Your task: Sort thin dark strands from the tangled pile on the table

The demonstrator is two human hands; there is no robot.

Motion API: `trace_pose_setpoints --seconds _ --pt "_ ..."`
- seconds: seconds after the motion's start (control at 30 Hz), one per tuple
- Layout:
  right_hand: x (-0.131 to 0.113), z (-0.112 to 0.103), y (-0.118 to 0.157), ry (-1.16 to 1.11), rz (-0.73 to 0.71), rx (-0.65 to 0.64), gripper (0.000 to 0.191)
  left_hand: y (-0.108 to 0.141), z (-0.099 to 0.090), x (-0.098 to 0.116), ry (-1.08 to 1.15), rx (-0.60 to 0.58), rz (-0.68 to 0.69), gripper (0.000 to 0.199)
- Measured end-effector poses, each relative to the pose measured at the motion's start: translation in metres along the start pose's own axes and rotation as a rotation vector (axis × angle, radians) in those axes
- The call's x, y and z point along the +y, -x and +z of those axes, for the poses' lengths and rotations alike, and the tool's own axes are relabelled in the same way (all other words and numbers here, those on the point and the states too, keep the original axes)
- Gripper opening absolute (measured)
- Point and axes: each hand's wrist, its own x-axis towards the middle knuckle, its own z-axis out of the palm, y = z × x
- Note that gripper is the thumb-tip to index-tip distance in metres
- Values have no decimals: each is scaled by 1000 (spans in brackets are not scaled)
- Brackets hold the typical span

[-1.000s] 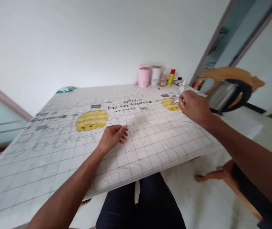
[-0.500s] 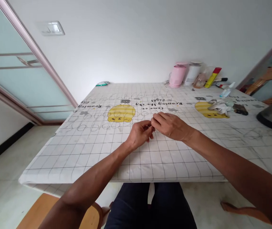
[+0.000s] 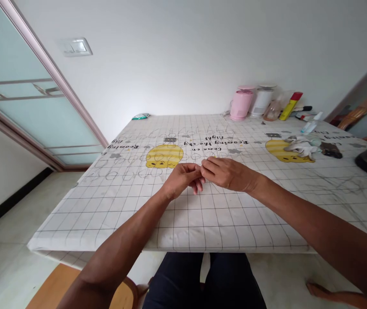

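Over the middle of the table, my left hand [image 3: 185,178] and my right hand [image 3: 225,172] meet at the fingertips. The thumb and forefinger of my left hand are pinched together, with its other fingers hanging below. My right hand is closed, its fingers pressed together against the left fingertips. Whatever lies between the fingertips is too small or hidden to name. Beneath them spreads a white checked tablecloth [image 3: 183,219] printed with a yellow striped figure [image 3: 164,155] just beyond my left hand.
At the back right stand a pink container [image 3: 241,104], a white one [image 3: 262,102], a bottle [image 3: 271,110] and a yellow-red tube [image 3: 290,106]. Crumpled gloves [image 3: 303,146] lie right, near a dark object [image 3: 330,149]. A green packet [image 3: 141,116] sits back left.
Both hands have shifted slightly left, still touching. My left hand's lower fingers hang more in view. The camera view has tilted a little.
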Motion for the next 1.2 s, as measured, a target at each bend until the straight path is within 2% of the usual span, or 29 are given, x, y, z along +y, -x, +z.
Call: trace_pose_setpoints --seconds 0.13,0.27,0.33,0.4,0.5,0.57,0.67,0.73,0.97,1.07,1.2 --pt "-4 -9 3 -19 54 -23 33 -2 0 -4 50 21 -17 39" --pt "-38 -29 1 -164 233 63 28 -3 1 -3 166 204 82 35" --pt "-59 -35 -3 -358 419 90 24 -5 0 -1 237 272 135 36" --pt "-72 -33 -8 -641 690 55 27 -6 -1 1 288 299 162 38" --pt "-68 -16 -18 -1188 1109 30 45 -7 0 0 330 316 189 37" --pt "-57 -2 -24 -1461 1271 160 55 -7 1 -2 326 331 207 34" --pt "-43 14 -32 -1566 1333 439 59 -7 3 -4 276 349 198 32" --pt "-39 21 -37 -1544 1357 531 55 -7 3 -5 248 351 182 32" --pt "-33 34 -41 -1563 1421 529 29 -11 -5 -9 152 394 213 34" --pt "-28 42 -38 -1535 1393 530 28 -12 -5 -10 79 426 231 35" --pt "-24 50 -33 -1443 1368 448 29 -12 -2 -11 -6 496 249 32"
